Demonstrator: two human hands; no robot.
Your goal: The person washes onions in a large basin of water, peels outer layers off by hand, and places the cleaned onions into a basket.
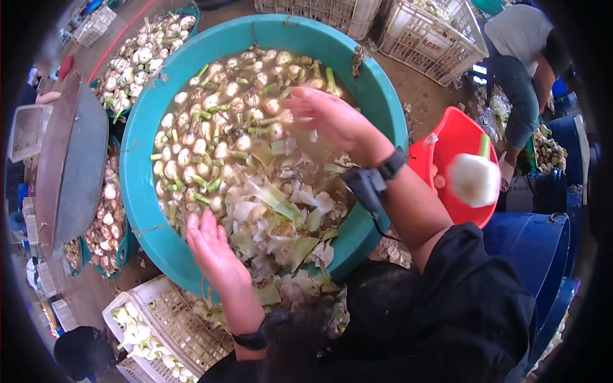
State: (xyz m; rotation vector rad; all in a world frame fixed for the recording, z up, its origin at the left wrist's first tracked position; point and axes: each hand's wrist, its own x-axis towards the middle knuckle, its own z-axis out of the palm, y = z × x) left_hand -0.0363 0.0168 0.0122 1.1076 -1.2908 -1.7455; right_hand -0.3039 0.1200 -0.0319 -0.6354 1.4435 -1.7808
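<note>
Black cloth sleeve (466, 293), bare hands (335, 121) near papery peels (294, 249), round bulbs (200, 147)

Teal tub (137, 143) holding bulbs (184, 156) in murky water (319, 153), pale peelings (281, 214) heaped toward the tub's near side, bare left hand (220, 256) by the tub's near-left edge, bare right hand (338, 121) above its right half, blurred bulb (474, 180) against a red basin (454, 131) right of the tub

Garlic bulbs (184, 157): whitish, green-stemmed, crowded in a wet teal tub (137, 159).
Skins (281, 223): pale, papery, heaped at the tub's near side.
Lone bulb (474, 180): blurred, stem up, seen over a red basin (440, 147).
</note>
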